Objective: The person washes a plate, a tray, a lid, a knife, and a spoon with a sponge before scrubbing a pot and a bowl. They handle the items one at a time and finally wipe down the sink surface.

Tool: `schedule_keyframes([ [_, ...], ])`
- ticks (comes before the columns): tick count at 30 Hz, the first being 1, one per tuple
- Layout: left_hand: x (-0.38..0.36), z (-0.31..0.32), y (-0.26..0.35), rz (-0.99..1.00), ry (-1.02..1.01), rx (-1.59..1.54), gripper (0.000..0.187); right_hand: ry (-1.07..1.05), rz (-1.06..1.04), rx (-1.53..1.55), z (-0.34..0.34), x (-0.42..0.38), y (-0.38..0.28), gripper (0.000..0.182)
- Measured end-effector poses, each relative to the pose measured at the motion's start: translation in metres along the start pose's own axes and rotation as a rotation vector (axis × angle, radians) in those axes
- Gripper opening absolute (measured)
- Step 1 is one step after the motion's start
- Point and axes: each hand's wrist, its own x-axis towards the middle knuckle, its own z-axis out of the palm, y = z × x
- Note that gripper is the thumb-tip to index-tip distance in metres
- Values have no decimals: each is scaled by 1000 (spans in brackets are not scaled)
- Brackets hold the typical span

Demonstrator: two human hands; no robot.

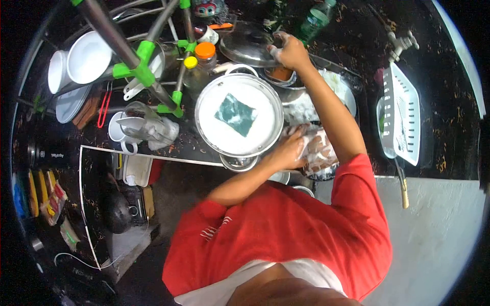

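My right hand [290, 52], flecked with foam, reaches to the far side and grips the edge of a glass pot lid [246, 45]. Below that hand, a pot with brown contents [280, 74] is partly hidden by the lid and my wrist. Near the counter's front edge, my left hand [290, 148] curls against a foam-covered, see-through and brownish item [320, 152] whose kind I cannot make out. Beside my left forearm stands a large metal pot [200, 109] full of white suds. A dark green scouring pad [236, 115] floats on the suds.
A dish rack with green joints [133, 69] holds white bowls [90, 57] at left. Nearby are a glass pitcher [140, 120], a white mug [116, 127] and lidded jars [205, 53]. A green bottle [314, 23], a tap [402, 46] and a white basket [412, 115] stand at right.
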Motion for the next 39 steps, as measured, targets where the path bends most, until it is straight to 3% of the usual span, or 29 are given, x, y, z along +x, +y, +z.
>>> schedule_keyframes([
  [5, -5, 1, -2, -29, 19, -102, 61, -227, 131, -70, 43, 66, -2, 64],
  [9, -8, -15, 1, -49, 83, -193, 60, -365, 188, -235, 74, 103, 5, 55],
  [12, -13, -14, -5, -40, 134, -159, 56, -216, 188, -285, 61, 102, -10, 47],
  [14, -10, -10, -7, -84, 157, -183, 51, -174, 173, -137, 17, 93, -32, 43],
  [18, 9, -15, 3, 17, 244, -390, 50, -28, -28, 257, -72, 67, -17, 34],
  [20, 22, -6, 6, -108, 381, -923, 57, -6, 87, 649, -119, 30, -7, 40],
  [21, 31, 2, 2, -130, 356, -1082, 68, 116, 295, 888, -136, 4, -5, 43],
  [22, 37, 0, 0, -12, 308, -1246, 78, 246, 497, 1121, -153, -16, -1, 47],
  [24, 48, 11, 2, -69, 253, -1621, 85, 340, 535, 1340, -170, -50, 21, 45],
  [26, 61, 8, 12, -28, 210, -1800, 78, 396, 527, 1464, -174, -90, 45, 42],
  [28, 76, 10, 14, 307, 106, -2061, 68, 445, 521, 1511, -172, -123, 57, 40],
  [29, 79, 10, 15, 162, 126, -2118, 61, 468, 521, 1522, -170, -136, 63, 39],
  [30, 78, 9, 17, 181, 100, -2261, 55, 487, 522, 1524, -169, -145, 68, 38],
  [33, 77, -17, 31, 270, -13, -2252, 50, 515, 508, 1509, -167, -155, 81, 35],
  [35, 74, -28, 38, -158, 52, -1820, 44, 519, 490, 1459, -168, -156, 87, 33],
  [38, 73, -12, 32, -304, 178, -1871, 41, 529, 424, 1269, -189, -150, 101, 31],
  [39, 71, -6, 25, -263, 167, -1924, 40, 548, 366, 1152, -206, -146, 107, 30],
])
